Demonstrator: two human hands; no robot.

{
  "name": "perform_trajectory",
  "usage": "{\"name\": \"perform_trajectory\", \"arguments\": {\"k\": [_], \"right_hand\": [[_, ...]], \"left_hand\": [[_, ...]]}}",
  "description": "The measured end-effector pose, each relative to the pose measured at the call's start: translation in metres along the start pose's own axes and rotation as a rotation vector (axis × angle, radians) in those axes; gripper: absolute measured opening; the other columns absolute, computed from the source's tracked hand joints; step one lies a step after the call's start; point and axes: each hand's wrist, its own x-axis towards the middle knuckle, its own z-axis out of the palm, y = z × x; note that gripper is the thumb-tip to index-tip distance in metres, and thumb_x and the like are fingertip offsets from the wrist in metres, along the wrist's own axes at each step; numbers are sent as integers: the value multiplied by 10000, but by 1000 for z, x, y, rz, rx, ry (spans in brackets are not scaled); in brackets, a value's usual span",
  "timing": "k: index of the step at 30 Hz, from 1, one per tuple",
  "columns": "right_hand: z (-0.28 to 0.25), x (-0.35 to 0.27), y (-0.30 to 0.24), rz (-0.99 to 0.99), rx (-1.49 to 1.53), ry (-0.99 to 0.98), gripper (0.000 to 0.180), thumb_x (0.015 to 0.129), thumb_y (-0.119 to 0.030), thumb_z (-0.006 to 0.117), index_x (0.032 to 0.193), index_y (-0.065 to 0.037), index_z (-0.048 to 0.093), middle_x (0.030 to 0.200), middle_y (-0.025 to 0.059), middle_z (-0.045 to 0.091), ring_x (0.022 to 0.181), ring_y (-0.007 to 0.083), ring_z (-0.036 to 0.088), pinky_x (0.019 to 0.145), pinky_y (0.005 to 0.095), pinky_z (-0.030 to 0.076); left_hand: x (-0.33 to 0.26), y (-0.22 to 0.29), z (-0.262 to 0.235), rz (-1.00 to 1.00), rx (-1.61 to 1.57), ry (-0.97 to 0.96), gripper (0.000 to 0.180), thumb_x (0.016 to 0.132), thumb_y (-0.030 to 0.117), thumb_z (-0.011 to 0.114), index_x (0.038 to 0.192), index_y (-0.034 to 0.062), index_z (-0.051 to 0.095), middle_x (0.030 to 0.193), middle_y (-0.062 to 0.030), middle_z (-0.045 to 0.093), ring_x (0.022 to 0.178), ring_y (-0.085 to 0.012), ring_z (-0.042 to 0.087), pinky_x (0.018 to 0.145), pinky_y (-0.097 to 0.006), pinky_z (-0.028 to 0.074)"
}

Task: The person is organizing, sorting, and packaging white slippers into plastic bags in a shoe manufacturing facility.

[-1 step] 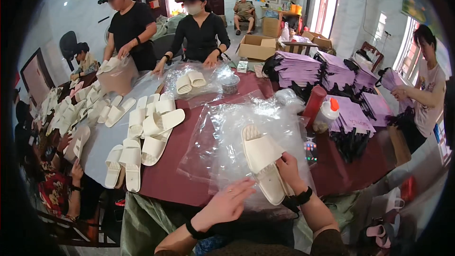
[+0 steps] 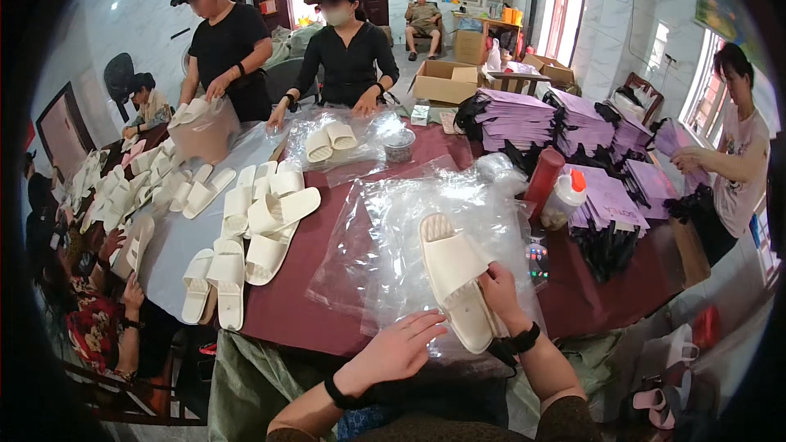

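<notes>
Unmoved: slipper [image 2: 455, 278], plastic bags [image 2: 385, 229] beneath.

Both forearms enter from 6 o'clock. Left hand [image 2: 399, 349] open, palm down, fingers [image 2: 430, 323] spread toward 2 o'clock. Right hand [image 2: 499, 295] curled in a grip, fingers pointing to 10 o'clock; black band on each wrist.

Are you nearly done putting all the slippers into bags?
Not nearly. Done: one pair sits in a clear bag across the table. In hand: the right hand holds a cream slipper on the plastic bags; the left hand is open. Left: many loose slippers.
</notes>
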Motion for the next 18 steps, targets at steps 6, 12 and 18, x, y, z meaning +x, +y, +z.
{"name": "perform_trajectory", "arguments": {"k": [6, 12, 18], "right_hand": [[-31, -8, -27, -2, 56, 82, 222, 936, -159, 573, 847, 24, 662, 703, -53, 590, 651, 46, 498, 568, 231, 388], [-59, -19, -35, -64, 267, 155, 197, 965, -137, 548, 1016, 31, 636, 849, -14, 640, 748, 48, 550, 639, 223, 440], [-63, -42, -69, -179, 223, 182, 262, 956, -118, 550, 1154, 44, 612, 959, 20, 672, 849, 83, 609, 716, 246, 490]], "left_hand": [[-29, -56, 26, -486, 522, -40, 600, 734, 183, 747, 1278, 81, 513, 1381, -283, 416, 1099, -436, 528, 888, -488, 488], [-16, -55, 25, -590, 489, -127, 745, 677, 327, 818, 1329, 151, 504, 1388, -290, 393, 1139, -448, 514, 891, -478, 491], [19, -67, 35, -536, 413, -170, 711, 653, 360, 826, 1286, 153, 576, 1384, -274, 403, 1228, -436, 434, 937, -475, 457]]}}
